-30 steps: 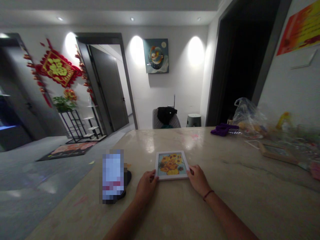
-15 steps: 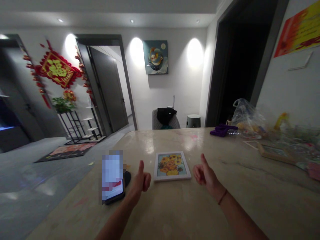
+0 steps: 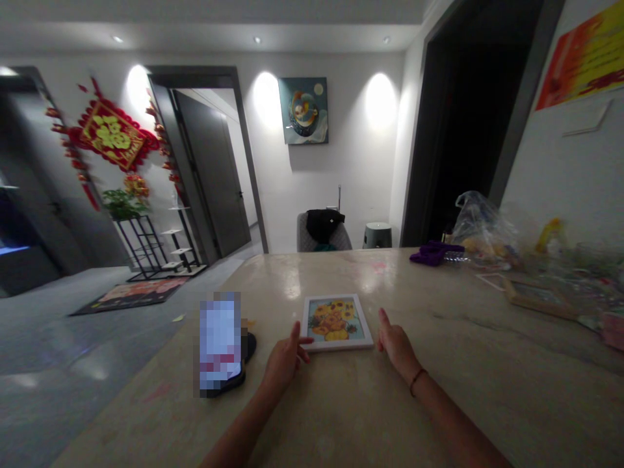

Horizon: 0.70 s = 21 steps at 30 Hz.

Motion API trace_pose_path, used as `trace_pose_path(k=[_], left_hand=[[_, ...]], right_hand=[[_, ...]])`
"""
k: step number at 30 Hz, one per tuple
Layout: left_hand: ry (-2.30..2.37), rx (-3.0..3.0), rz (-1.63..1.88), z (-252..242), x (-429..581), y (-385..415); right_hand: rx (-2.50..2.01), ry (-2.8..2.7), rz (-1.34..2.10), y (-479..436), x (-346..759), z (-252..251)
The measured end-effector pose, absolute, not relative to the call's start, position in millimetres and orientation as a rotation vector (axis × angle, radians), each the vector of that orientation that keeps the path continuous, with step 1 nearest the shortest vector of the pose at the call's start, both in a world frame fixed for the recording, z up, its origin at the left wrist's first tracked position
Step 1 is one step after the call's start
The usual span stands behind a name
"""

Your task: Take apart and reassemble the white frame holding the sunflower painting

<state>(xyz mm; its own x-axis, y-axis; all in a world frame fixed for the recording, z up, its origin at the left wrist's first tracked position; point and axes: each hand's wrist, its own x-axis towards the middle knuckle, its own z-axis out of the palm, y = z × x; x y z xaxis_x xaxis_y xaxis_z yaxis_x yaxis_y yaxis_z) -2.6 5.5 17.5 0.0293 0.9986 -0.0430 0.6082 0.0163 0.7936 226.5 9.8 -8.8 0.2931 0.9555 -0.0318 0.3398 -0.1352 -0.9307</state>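
Observation:
A white-framed picture of yellow sunflowers [image 3: 337, 322] lies flat on the table in front of me. At its near left corner is my left hand [image 3: 285, 361], thumb raised and fingers spread; the fingertips overlap the corner, and I cannot tell whether they touch it. My right hand [image 3: 397, 348], with a thin band on the wrist, hovers just off the frame's right edge. Its thumb points up, its fingers partly hidden behind the hand, and nothing is held. Left of my left hand, a phone [image 3: 221, 344] with a blurred screen leans on a dark round stand [image 3: 249, 348].
On the table's right side are a purple cloth [image 3: 435, 253], a clear plastic bag [image 3: 487, 234], a wooden frame [image 3: 536, 299] and a clutter of transparent packaging [image 3: 589, 286]. A chair with a black garment [image 3: 324, 224] stands beyond the far edge.
Both hands have moved inward toward the picture frame. The left fingers have uncurled from a thumbs-up fist, and the right hand has loosened from the same pose. The frame stays put.

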Motion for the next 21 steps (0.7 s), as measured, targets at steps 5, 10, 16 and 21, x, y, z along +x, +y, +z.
trace_pose_path(k=[5,10,16,21], left_hand=[[2.026,2.057,0.640,5,-1,7],[1.996,2.090,0.556,0,-7,10],[1.934,2.159,0.707,3,2,4],[1.644,2.425,0.608,7,24,-10]], right_hand=[[-1.757,-1.478,0.332,15,224,-25],[-1.417,-1.292,0.735,17,212,-21],[-0.998,-0.696,1.275,5,208,4],[-0.936,-0.603,1.434,-6,201,13]])
